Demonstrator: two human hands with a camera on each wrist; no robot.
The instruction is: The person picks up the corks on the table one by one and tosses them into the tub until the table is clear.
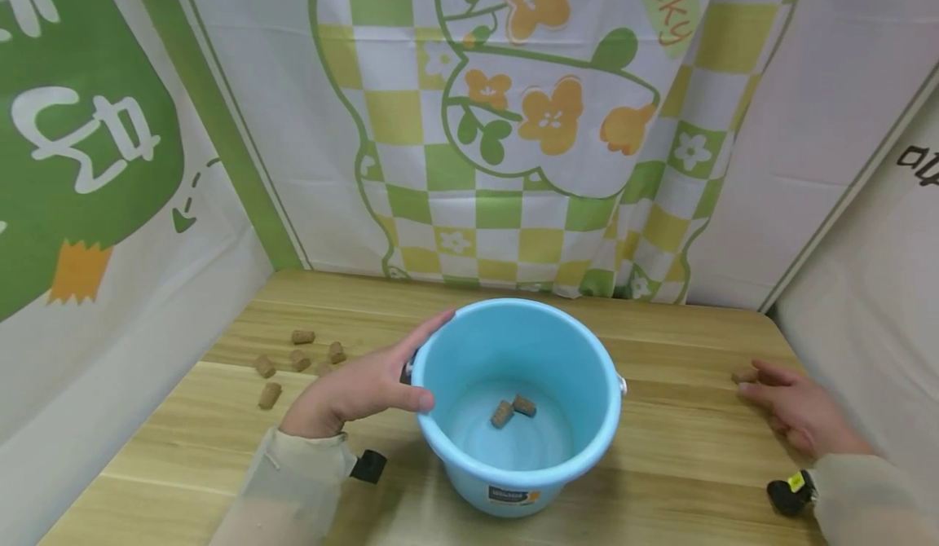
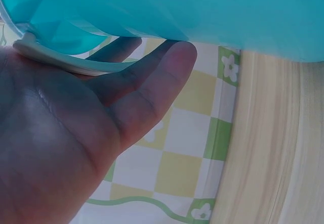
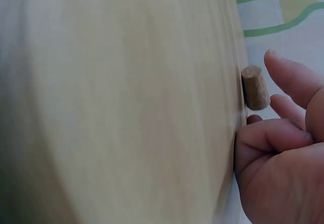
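A light blue bucket [image 1: 517, 473] stands on the table with two corks inside, one of them a small brown cork [image 1: 502, 414] on its floor. My left hand [image 1: 367, 387] rests against the bucket's left side. Its thumb tip is right at the rim, and its fingers lie nearly straight along the outer wall beside the handle [image 2: 71, 63]. Far to the right, my right hand [image 1: 803, 411] reaches toward a single cork [image 3: 255, 87]. In the right wrist view a gap shows between that cork and the extended finger, while lower fingers are bent.
Several loose corks, including a cork [image 1: 270, 395] nearest the front, lie on the wooden table [image 1: 183, 464] left of the bucket. A patterned curtain [image 1: 513, 228] hangs behind the table, with fabric walls on both sides.
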